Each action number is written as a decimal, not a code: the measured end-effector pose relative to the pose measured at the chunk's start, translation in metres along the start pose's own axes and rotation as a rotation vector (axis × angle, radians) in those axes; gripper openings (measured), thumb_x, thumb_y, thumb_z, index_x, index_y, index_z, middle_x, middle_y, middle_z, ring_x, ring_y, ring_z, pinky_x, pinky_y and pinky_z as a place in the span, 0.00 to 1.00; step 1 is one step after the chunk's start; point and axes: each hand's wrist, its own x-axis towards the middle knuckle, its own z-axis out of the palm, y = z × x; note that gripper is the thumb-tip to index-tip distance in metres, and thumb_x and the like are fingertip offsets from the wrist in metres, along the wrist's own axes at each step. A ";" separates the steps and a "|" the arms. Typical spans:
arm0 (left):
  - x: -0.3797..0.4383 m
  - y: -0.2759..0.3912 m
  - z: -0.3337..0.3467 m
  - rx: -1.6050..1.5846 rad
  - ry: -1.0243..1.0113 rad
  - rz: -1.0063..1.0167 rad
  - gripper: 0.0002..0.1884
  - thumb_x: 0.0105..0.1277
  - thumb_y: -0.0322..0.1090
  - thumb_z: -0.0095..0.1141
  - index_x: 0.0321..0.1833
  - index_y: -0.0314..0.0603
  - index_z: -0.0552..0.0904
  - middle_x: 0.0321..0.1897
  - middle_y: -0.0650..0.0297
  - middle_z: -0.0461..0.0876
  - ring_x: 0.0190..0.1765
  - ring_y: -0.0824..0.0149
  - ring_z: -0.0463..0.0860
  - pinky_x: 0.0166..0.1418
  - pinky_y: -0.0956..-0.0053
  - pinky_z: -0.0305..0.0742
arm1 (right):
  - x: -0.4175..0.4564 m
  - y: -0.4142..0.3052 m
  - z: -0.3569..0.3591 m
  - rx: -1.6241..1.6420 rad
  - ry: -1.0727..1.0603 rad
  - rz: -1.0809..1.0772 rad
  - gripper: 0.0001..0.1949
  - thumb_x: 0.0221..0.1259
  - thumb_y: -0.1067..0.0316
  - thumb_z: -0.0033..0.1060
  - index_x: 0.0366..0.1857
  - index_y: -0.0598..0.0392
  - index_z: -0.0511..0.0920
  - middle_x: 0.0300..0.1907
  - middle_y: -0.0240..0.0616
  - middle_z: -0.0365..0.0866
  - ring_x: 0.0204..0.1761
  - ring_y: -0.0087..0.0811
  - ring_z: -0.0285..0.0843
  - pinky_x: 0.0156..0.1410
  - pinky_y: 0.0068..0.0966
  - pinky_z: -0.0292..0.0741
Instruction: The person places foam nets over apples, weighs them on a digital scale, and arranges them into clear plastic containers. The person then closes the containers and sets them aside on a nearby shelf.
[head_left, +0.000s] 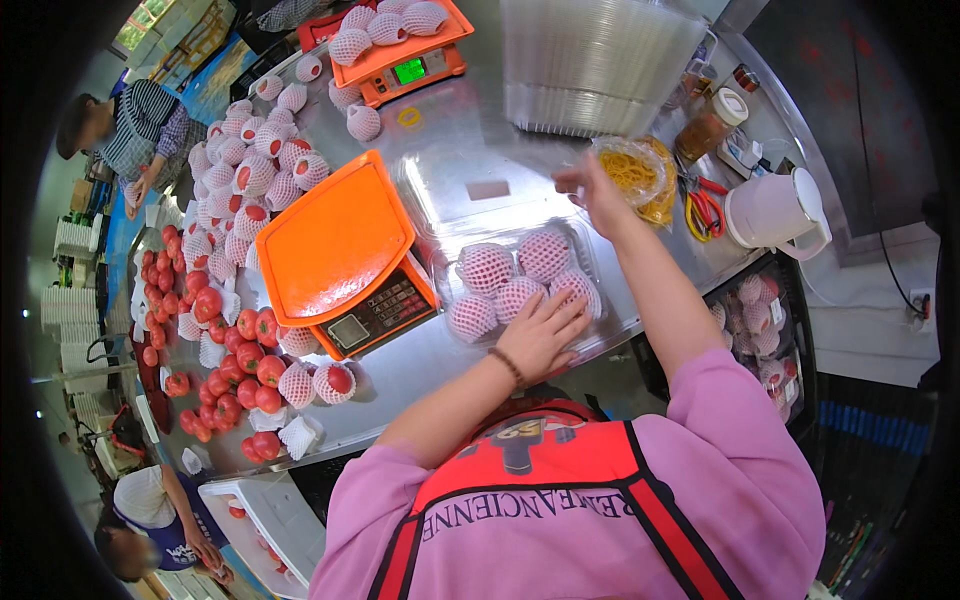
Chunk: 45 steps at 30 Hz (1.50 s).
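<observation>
An open clear plastic clamshell box (592, 334) lies on the metal table before me, its transparent lid spread out on the far side. Inside sit several tomatoes (486, 268) in white foam nets. My left hand (541, 336) rests flat over the near netted tomatoes and the box's near edge, fingers slightly spread. Above the table, right of the lid, my right hand (592, 191) is raised and blurred, with nothing visible in it. Its nearest neighbour is a plastic bag of yellow rubber bands (637, 172).
An orange scale (337, 240) stands left of the box, beside heaped netted tomatoes (255, 176) and bare tomatoes (247, 360). Another loaded scale (405, 64), stacked clear boxes (592, 60), scissors (705, 214) and a white kettle (772, 210) surround the workspace. Two people work at left.
</observation>
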 end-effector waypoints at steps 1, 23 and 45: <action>-0.013 0.003 -0.006 -0.088 0.072 -0.024 0.31 0.60 0.44 0.62 0.66 0.45 0.72 0.70 0.58 0.67 0.72 0.54 0.64 0.72 0.53 0.61 | -0.017 0.004 -0.013 -0.050 -0.079 -0.042 0.28 0.71 0.37 0.41 0.42 0.51 0.85 0.46 0.35 0.84 0.54 0.29 0.75 0.60 0.35 0.68; -0.118 -0.069 0.031 -0.604 0.666 -0.979 0.18 0.63 0.37 0.64 0.54 0.41 0.79 0.56 0.56 0.76 0.59 0.60 0.75 0.62 0.65 0.70 | -0.167 0.052 0.012 -0.873 0.208 -0.571 0.17 0.68 0.62 0.53 0.52 0.62 0.78 0.51 0.51 0.81 0.55 0.50 0.77 0.61 0.37 0.73; -0.089 -0.045 0.024 -0.240 0.630 -0.866 0.35 0.56 0.42 0.68 0.65 0.35 0.70 0.68 0.42 0.66 0.68 0.42 0.65 0.72 0.54 0.60 | -0.100 0.037 0.042 -1.286 0.094 -0.716 0.27 0.55 0.56 0.67 0.56 0.58 0.72 0.55 0.48 0.76 0.59 0.49 0.72 0.64 0.40 0.70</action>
